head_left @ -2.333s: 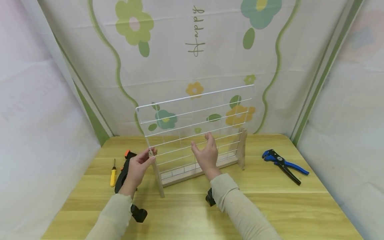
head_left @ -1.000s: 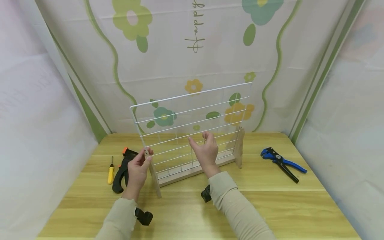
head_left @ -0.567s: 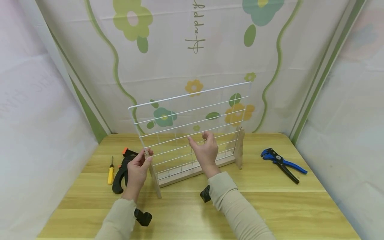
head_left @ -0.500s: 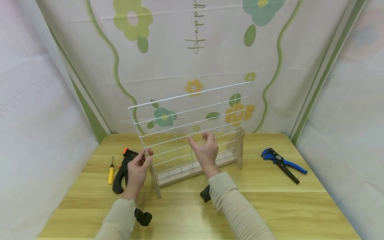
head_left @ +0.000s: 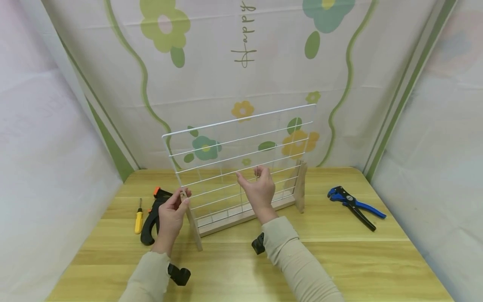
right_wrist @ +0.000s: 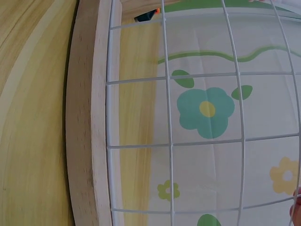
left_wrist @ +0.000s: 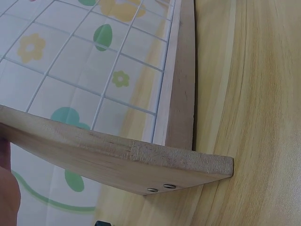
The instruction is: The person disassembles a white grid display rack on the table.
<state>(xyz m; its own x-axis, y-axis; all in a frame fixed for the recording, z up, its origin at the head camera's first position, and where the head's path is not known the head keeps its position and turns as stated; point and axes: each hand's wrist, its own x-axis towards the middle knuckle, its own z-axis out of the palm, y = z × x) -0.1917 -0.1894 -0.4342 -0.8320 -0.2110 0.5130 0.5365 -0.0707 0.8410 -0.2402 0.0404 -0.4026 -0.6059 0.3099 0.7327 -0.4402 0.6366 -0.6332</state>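
The grid (head_left: 241, 155) stands upright near the middle of the bench (head_left: 339, 264), its lower edge along the wooden rail (head_left: 234, 222), between the left post (left_wrist: 117, 162) and the right post (head_left: 300, 188). The left grip (head_left: 171, 214) pinches the top of the left post between thumb and fingers. The right grip (head_left: 261, 191) is at the wires with thumb spread and fingers bent; I cannot tell whether it grasps one.

The likeliest trouble is at the left post. If the left grip pulls it outward, the grid's edge could come away from it — how firmly they are joined at the top is too small to make out. Two screw heads (left_wrist: 170, 186) show low on its outer face; sideways force at the top would act on them like a lever and might loosen them.

The grid rises well above both posts, so a push from the right grip could rock the whole frame backward, or bow the thin wires if pressed at one spot. Uneven force from the two sides might also twist the rail.

Lesser risk: the clamp (head_left: 151, 224) lies just beside the left forearm — a careless swing could knock it into the screwdriver (head_left: 138, 220).
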